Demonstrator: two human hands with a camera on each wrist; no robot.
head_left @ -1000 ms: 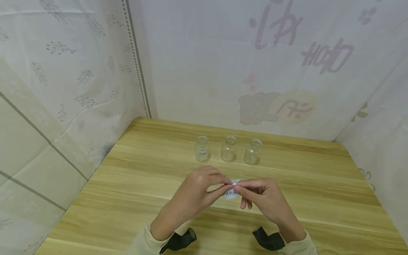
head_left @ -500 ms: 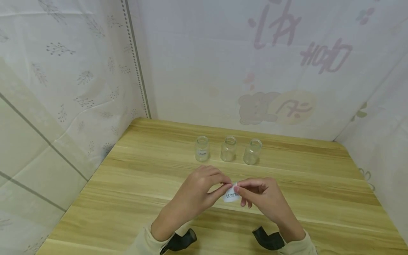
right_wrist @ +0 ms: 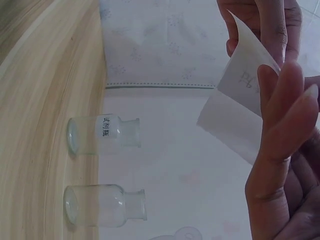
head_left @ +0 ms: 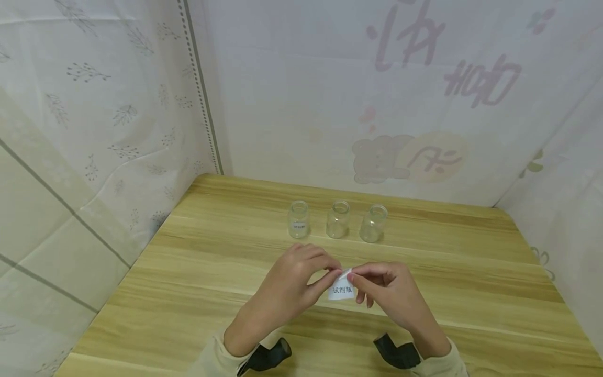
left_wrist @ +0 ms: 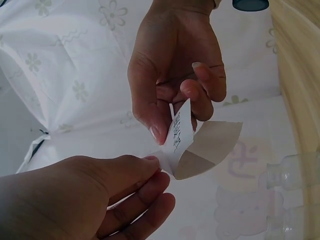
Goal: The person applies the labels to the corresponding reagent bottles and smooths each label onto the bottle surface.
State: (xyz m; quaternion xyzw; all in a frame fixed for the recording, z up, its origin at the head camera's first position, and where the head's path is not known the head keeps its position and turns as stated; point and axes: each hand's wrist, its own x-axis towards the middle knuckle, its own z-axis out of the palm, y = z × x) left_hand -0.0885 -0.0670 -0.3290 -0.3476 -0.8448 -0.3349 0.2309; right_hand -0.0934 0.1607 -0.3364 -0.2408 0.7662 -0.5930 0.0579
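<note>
A white paper label (head_left: 342,289) printed with dark characters is held between both hands over the table. My left hand (head_left: 299,272) pinches its upper left corner between thumb and index finger. My right hand (head_left: 390,290) pinches the upper right part, its other fingers loosely bent. From the left wrist view, the printed label (left_wrist: 180,132) stands folded away from a beige paper sheet (left_wrist: 210,145) spread behind it. In the right wrist view, the sheet (right_wrist: 232,107) shows its pale back with a crease, and my right fingers hide part of it.
Three clear glass bottles stand uncapped in a row behind the hands: a left bottle (head_left: 298,220) bearing a similar label, a middle bottle (head_left: 337,220) and a right bottle (head_left: 373,224). The wooden table (head_left: 212,241) meets a printed cloth wall (head_left: 292,104) at the back.
The label has swung down and flattened, so its characters now face the head camera more fully. Both hands stay nearly in place, fingertips shifting slightly. The bottles have not moved.
</note>
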